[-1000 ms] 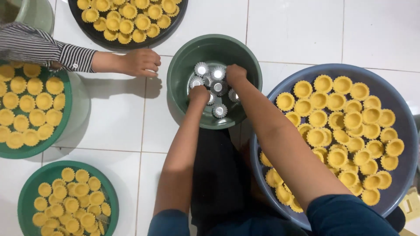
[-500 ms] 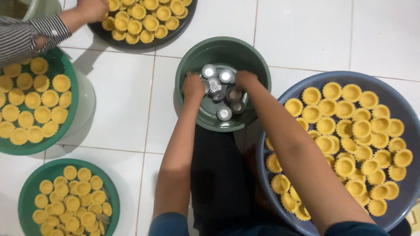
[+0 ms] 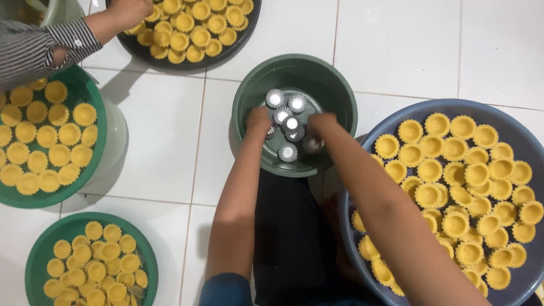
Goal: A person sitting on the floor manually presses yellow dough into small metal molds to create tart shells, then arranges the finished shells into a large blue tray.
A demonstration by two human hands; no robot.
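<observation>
Both hands are lowered into the green bucket [image 3: 294,73] on the tiled floor [image 3: 396,45]. The left hand [image 3: 258,121] is curled among the fluted metal moulds [image 3: 287,152]; its hold cannot be told. The right hand [image 3: 318,126] appears closed over one mould. Pastry shells [image 3: 447,170] are kept apart in the blue basin [image 3: 391,116] alongside. Beyond, a co-worker's hand [image 3: 129,11] is reaching into a dark tray [image 3: 238,42].

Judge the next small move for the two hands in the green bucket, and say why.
Probably close the left hand on one fluted metal tart mould beside it. Both hands, the right hand too, are down in the green bucket among loose moulds; whether either has a grip yet cannot be told.
</observation>
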